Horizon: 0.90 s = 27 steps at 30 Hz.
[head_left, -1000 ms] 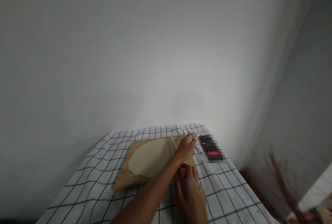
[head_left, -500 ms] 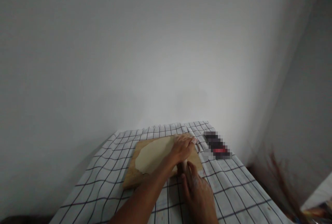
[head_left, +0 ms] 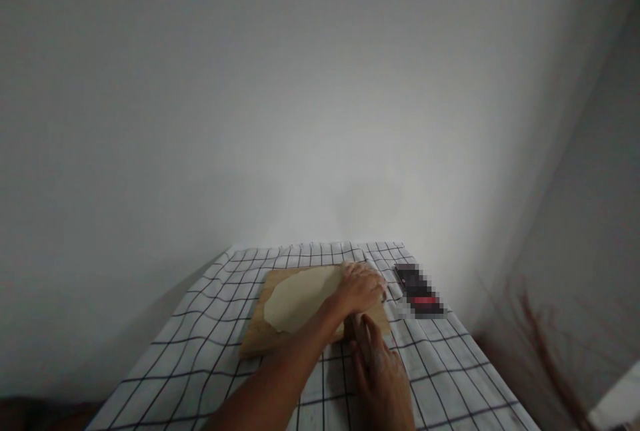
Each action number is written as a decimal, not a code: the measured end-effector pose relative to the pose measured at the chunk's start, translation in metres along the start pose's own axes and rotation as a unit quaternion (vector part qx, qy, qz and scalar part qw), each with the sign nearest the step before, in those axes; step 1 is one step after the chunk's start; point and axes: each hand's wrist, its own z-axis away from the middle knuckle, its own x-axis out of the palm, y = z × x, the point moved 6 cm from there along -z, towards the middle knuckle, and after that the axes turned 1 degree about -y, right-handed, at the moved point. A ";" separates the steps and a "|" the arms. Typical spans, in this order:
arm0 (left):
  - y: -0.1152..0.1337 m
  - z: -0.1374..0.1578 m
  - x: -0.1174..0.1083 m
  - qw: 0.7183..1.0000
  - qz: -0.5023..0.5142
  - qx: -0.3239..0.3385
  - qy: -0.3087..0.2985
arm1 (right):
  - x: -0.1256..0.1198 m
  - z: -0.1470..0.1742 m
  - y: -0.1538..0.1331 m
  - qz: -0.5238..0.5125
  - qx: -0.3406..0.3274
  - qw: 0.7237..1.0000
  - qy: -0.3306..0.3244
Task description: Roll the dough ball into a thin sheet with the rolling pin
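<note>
A pale, flat sheet of dough (head_left: 300, 299) lies on the wooden board (head_left: 254, 336), its right part hidden by my left hand and forearm. My left hand (head_left: 362, 286) is curled over the far part of a rolling pin (head_left: 359, 330) at the dough's right side. Nearer to me, my right hand (head_left: 384, 371) grips the pin's near end, which reaches past the board's front edge. Most of the pin is covered by my hands. Flour-like white traces show on my right hand.
A white tablecloth with dark checks (head_left: 200, 338) covers the table. Right of the board lies a dark, pixelated object (head_left: 420, 291) with a red band. A pale wall (head_left: 310, 118) stands behind the table. Brown twig-like stems (head_left: 543, 344) are beyond its right edge.
The fingers of my left hand have curled further over the rolling pin, and that hand sits slightly farther right. My right hand keeps its hold. The camera view has shifted slightly.
</note>
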 end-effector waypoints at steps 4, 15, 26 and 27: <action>-0.032 0.035 -0.009 0.998 -0.057 -0.001 0.000 | 0.001 0.001 -0.006 -0.003 -0.013 1.000 -0.024; -0.060 0.142 -0.070 0.982 -0.185 0.031 0.028 | -0.006 0.009 -0.037 -0.078 -0.124 0.984 -0.101; -0.056 0.048 -0.030 0.993 -0.089 -0.058 -0.045 | -0.003 0.008 -0.031 -0.084 -0.124 0.982 -0.116; -0.059 0.053 -0.028 0.993 -0.087 -0.056 -0.052 | -0.004 0.009 -0.032 -0.085 -0.127 0.981 -0.121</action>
